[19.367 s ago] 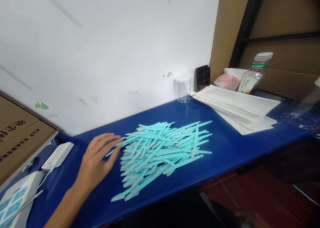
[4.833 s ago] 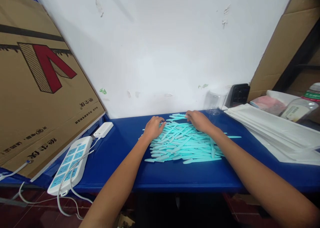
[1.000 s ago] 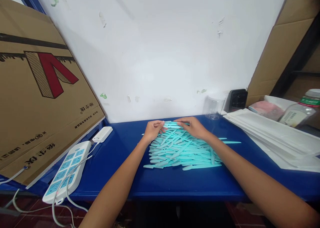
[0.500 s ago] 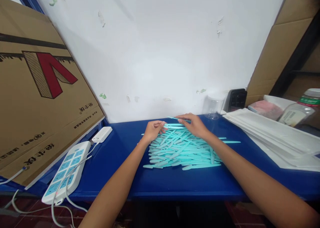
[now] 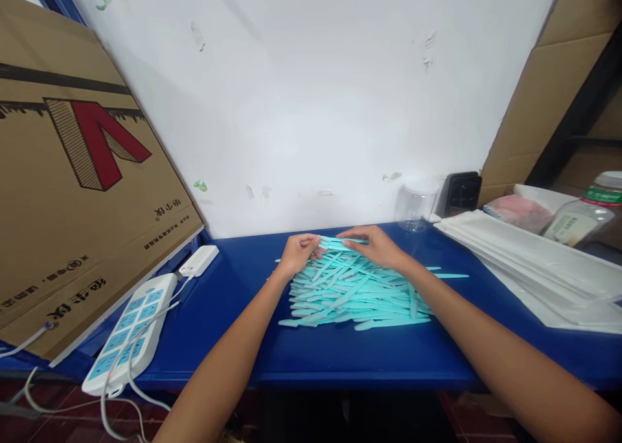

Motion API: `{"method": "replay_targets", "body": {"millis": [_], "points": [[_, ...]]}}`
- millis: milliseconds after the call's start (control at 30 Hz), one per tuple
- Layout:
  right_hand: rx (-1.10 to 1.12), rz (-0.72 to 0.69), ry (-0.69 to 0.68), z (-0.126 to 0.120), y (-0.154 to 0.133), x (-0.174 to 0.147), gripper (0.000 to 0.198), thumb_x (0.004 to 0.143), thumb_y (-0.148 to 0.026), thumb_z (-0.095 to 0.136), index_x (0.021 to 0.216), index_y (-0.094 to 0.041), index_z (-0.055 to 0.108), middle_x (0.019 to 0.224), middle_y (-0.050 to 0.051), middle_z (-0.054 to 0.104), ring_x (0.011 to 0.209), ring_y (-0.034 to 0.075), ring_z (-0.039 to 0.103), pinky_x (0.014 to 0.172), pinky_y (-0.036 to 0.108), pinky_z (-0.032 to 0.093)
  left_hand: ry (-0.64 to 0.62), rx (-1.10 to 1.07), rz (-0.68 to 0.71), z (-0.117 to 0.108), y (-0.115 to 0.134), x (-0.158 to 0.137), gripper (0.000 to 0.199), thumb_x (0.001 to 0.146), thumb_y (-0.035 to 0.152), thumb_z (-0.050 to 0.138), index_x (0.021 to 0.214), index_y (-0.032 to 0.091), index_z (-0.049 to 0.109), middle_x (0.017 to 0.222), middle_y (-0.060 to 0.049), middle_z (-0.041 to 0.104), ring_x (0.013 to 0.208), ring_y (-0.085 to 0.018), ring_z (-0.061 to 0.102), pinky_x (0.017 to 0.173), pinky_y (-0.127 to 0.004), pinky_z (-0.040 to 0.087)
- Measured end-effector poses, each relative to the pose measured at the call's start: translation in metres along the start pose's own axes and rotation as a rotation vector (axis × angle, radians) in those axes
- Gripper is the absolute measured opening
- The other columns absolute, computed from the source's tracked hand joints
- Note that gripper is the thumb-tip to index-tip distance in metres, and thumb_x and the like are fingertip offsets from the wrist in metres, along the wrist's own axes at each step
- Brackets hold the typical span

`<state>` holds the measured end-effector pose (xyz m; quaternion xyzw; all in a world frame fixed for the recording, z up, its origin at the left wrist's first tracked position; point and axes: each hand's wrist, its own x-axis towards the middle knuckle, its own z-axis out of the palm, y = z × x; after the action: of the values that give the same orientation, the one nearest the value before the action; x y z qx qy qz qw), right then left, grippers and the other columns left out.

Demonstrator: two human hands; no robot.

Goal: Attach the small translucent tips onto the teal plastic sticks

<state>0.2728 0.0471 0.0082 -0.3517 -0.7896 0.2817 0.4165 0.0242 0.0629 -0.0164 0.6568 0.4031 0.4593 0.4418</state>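
Observation:
A pile of slim turquoise plastic sticks, which look like eyebrow razors (image 5: 354, 294), lies on the blue table (image 5: 218, 313). At the pile's far edge, my left hand (image 5: 297, 254) is closed, pinching the left ends of a few razors (image 5: 332, 243) between thumb and fingers. My right hand (image 5: 376, 247) is closed around the right part of the same few razors, its thumb on the near side. They lie crosswise between both hands, just above the heap. Their right ends are hidden by my right hand.
On the left, a white power strip (image 5: 131, 333) with cables and a small white adapter (image 5: 199, 260) lie beside a large cardboard box (image 5: 58, 223). Right of the pile are a clear jar (image 5: 415, 208), a black device (image 5: 461, 193), white sheets (image 5: 525, 268) and a bottle (image 5: 578, 216).
The single razor that stuck out above the others at my right fingers has come down among the held ones. My right hand has lowered slightly; my left hand has stayed in place.

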Motion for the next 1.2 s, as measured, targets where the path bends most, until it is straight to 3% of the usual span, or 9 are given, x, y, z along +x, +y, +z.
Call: {"method": "replay_targets", "body": {"millis": [233,467,633,700,1200], "points": [[0.022,0.016,-0.018,0.0008,0.0059,0.0013,0.026,0.091,-0.036,0.068,0.108,-0.022,0.081,0.113,0.007,0.079,0.104,0.028,0.073,0.097,0.04,0.056,-0.013,0.004,0.009,-0.0001,0.0005,-0.0004,0.051,0.083,0.061,0.072,0.096,0.011,0.074,0.081,-0.012,0.078,0.06,-0.017,0.069,0.055,-0.026,0.05],[0.091,0.104,-0.062,0.0021,0.0058,0.0019,0.041,0.09,-0.053,0.066,0.106,-0.018,0.079,0.11,0.009,0.079,0.093,0.026,0.073,0.07,0.032,0.061,-0.035,0.009,0.019,0.0002,0.0012,-0.0002,0.053,0.083,0.061,0.072,0.096,0.01,0.073,0.079,-0.012,0.077,0.061,-0.017,0.069,0.056,-0.025,0.051],[0.079,0.142,-0.101,0.0021,0.0058,0.0001,0.046,0.092,-0.057,0.061,0.098,-0.015,0.077,0.089,0.008,0.077,0.056,0.016,0.066,0.057,0.029,0.054,-0.042,0.017,0.025,0.0004,0.0031,-0.0011,0.052,0.083,0.061,0.072,0.096,0.01,0.073,0.081,-0.013,0.078,0.061,-0.017,0.069,0.056,-0.026,0.051],[0.069,0.145,-0.118,0.0013,0.0048,-0.0005,0.046,0.092,-0.057,0.062,0.093,-0.014,0.077,0.079,0.006,0.075,0.051,0.014,0.061,0.054,0.028,0.051,-0.044,0.021,0.027,0.0006,0.0037,-0.0015,0.052,0.084,0.06,0.072,0.095,0.01,0.073,0.081,-0.013,0.078,0.061,-0.018,0.069,0.056,-0.026,0.051],[0.044,0.181,-0.118,0.0028,0.0035,0.0,0.043,0.09,-0.055,0.063,0.089,-0.014,0.076,0.077,0.008,0.077,0.06,0.016,0.062,0.053,0.025,0.045,-0.051,0.033,0.008,0.0015,0.0043,-0.0014,0.056,0.083,0.064,0.07,0.098,0.01,0.072,0.085,-0.014,0.079,0.058,-0.017,0.069,0.054,-0.025,0.05]]}}
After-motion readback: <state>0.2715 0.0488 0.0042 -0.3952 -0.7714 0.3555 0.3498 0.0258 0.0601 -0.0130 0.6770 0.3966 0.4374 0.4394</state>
